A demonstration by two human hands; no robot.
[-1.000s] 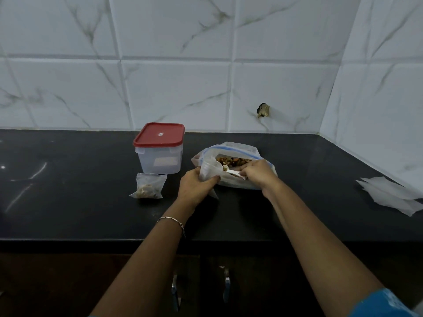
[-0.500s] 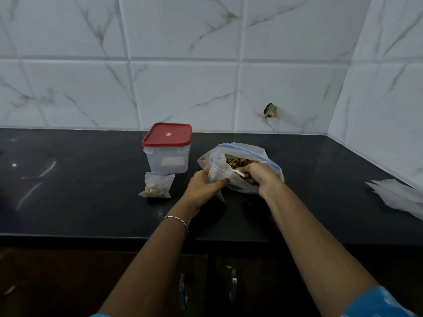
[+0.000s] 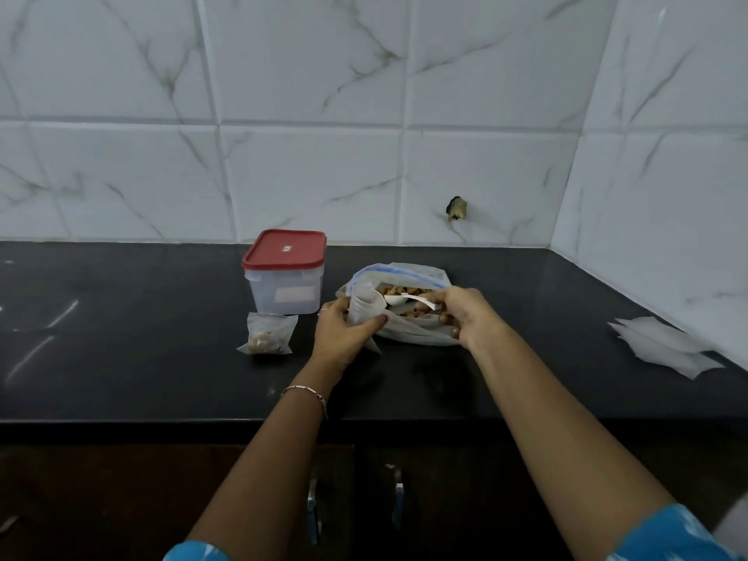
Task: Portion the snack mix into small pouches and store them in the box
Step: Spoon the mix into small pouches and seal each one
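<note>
Black countertop (image 3: 121, 358), white marble-tile wall (image 3: 307, 168) behind. Large zip bag (image 3: 409, 333) of snack mix (image 3: 398, 290) lies mid-counter, mouth open. Left hand (image 3: 344, 334) grips small pouch (image 3: 361, 305) upright against bag's left edge. Right hand (image 3: 465, 313) pinches white spoon (image 3: 419, 300) by handle, bowl over bag mouth, just beside pouch opening. Hands near each other, each clamped on own item. Filled pouch (image 3: 268, 333) lies left of hands, just near of box (image 3: 285, 291), red lid on. Flat spare pouches (image 3: 664, 346) stacked well apart, far right.
</note>
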